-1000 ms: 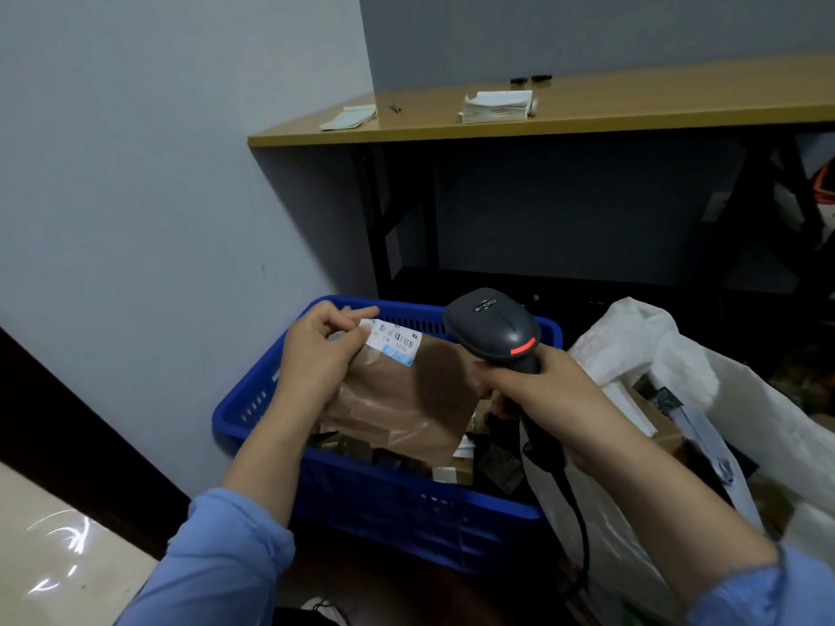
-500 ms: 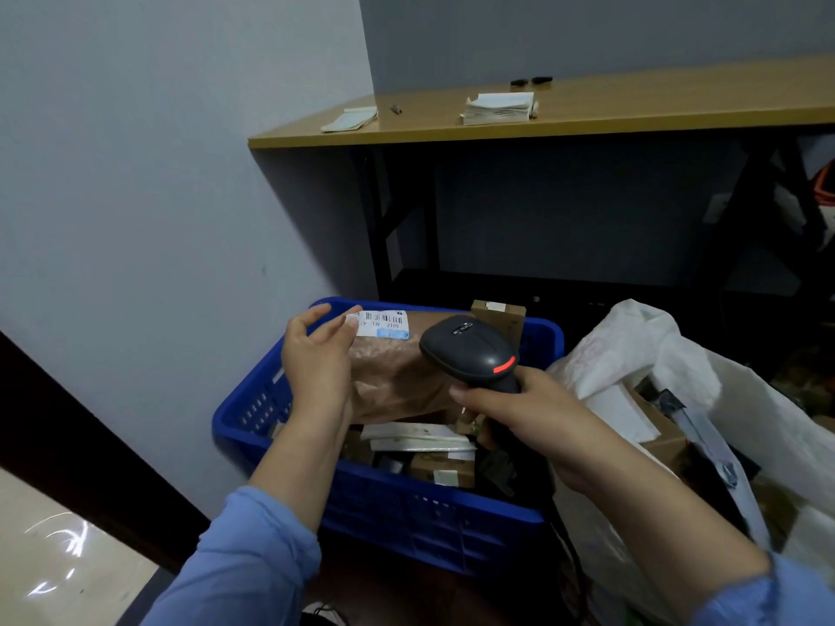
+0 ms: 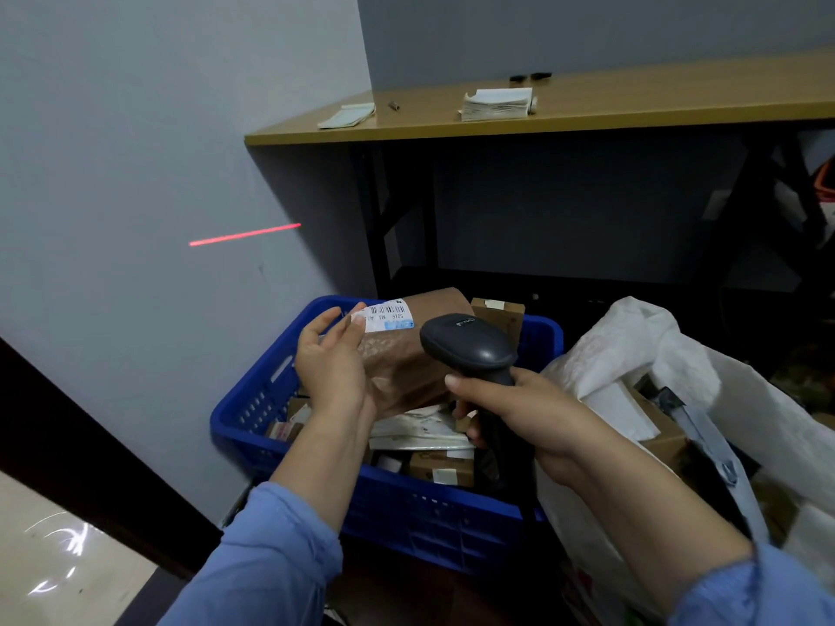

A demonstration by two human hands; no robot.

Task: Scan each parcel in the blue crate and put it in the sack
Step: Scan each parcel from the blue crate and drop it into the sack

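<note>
- The left hand (image 3: 332, 363) grasps the brown parcel (image 3: 409, 359) by its left edge. The thumb lies against the white label (image 3: 388, 314) and the fingers reach up behind it, nearly straight.
- The brown parcel is held up over the blue crate (image 3: 253, 399), tilted, with its label at the top corner, at about 1 o'clock from the left hand.
- The right hand (image 3: 519, 408) is clenched round the handle of the black scanner (image 3: 470, 345), with the index finger stretched across the front of the grip.
- The scanner's head sits at 3 o'clock from the parcel, just beside it, and points toward 10 o'clock.
- A thin red line (image 3: 244, 234) glows on the grey wall (image 3: 135, 151), well apart from the label, at 10 o'clock from the left hand.
- Inside the crate, below the hands, lie white mailers (image 3: 420, 433) and small boxes. A cardboard box (image 3: 497, 309) stands at the far rim, at 12 o'clock from the scanner.
- The white sack (image 3: 632, 345) stands open at 3 o'clock from the crate, touching it, with parcels showing inside.
- At 12 o'clock a wooden table (image 3: 632, 106) carries a stack of papers (image 3: 497, 103).
</note>
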